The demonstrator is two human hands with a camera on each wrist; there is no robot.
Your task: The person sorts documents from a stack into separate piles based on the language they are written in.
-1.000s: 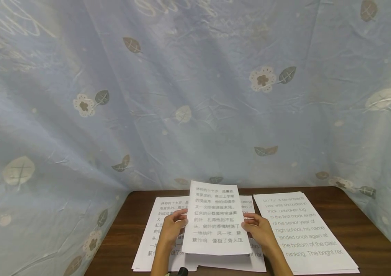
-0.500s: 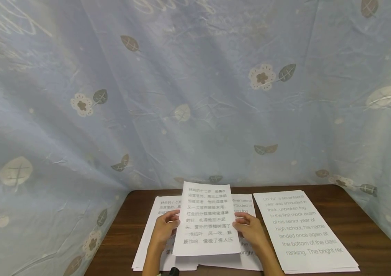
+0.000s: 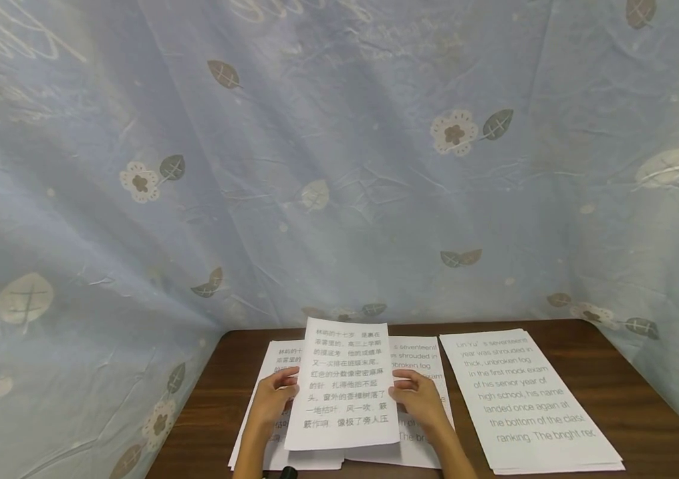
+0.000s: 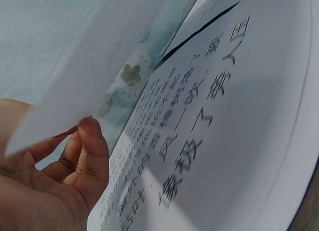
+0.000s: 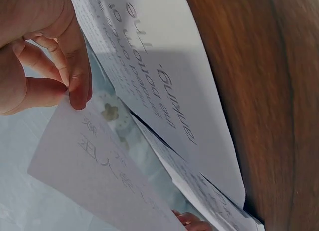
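Observation:
A white sheet of paper point(image 3: 345, 392) printed with Chinese text is held up, tilted, above the table. My left hand point(image 3: 274, 398) pinches its left edge between thumb and fingers, and my right hand point(image 3: 419, 398) pinches the right edge. In the left wrist view the thumb and fingers of the left hand point(image 4: 65, 176) grip the sheet's border. The right wrist view has the right hand point(image 5: 47, 57) pinching the sheet near a corner. Beneath it lie a stack of Chinese-text sheets point(image 3: 255, 442) on the left and a stack of English-text sheets point(image 3: 419, 452) beside it, both partly covered.
Another stack of English-text sheets point(image 3: 525, 406) lies at the right on the dark brown wooden table point(image 3: 201, 399). A pale blue curtain point(image 3: 375, 233) with leaf and flower prints hangs behind and around the table.
Both hands have moved left with the held sheet, bringing it farther over the left stack. More of the middle English stack now shows. The stacks on the table stay put.

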